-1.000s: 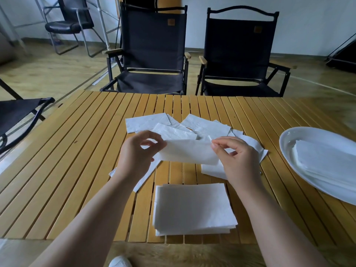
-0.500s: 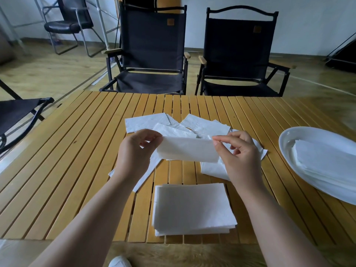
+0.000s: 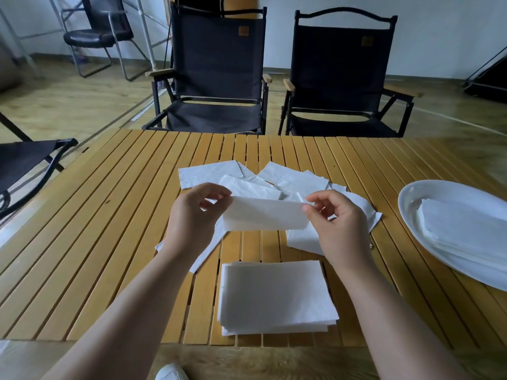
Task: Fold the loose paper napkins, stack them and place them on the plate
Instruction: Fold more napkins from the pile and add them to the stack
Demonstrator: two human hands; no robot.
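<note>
Slatted wooden table [image 3: 109,242]: 1 folded napkin [image 3: 264,215] held above it, ends pinched by left hand [image 3: 192,220] and right hand [image 3: 340,229]. I noted barely any shift over 1 second. I judged it ready for the stack [image 3: 274,294], then the plate [image 3: 411,204].

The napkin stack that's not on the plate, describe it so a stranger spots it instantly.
On the slatted wooden table, look at the near edge between the two forearms. The napkin stack lies there. Unlike the loose napkins scattered farther back and the pile on the white plate, it sits squared on bare slats.
</note>
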